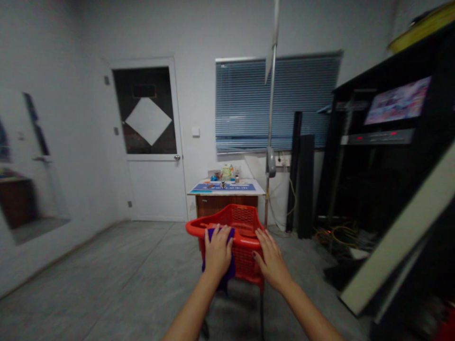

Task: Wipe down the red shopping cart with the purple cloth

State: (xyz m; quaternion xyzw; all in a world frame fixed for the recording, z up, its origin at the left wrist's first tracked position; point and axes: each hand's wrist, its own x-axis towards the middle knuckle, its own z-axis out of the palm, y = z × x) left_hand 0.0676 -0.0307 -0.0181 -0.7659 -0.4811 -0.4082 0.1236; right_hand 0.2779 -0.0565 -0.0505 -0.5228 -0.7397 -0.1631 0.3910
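Basket (245, 215) runs toward 12 o'clock from the hands — left hand (217, 253) flat, fingers together, on purple cloth (232, 272); right hand (272, 258) at its 3 o'clock, fingers loosely spread.

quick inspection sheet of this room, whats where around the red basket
surface: grey floor under the red basket
job's things: purple cloth draped over the red basket's near rim
clutter: small items on the table by the wall, too small to tell
grips: left hand flat on the purple cloth; right hand on the rim; both open
cables: loose cables on the floor by the black rack
surroundings: door, blinds, pole, lit screen
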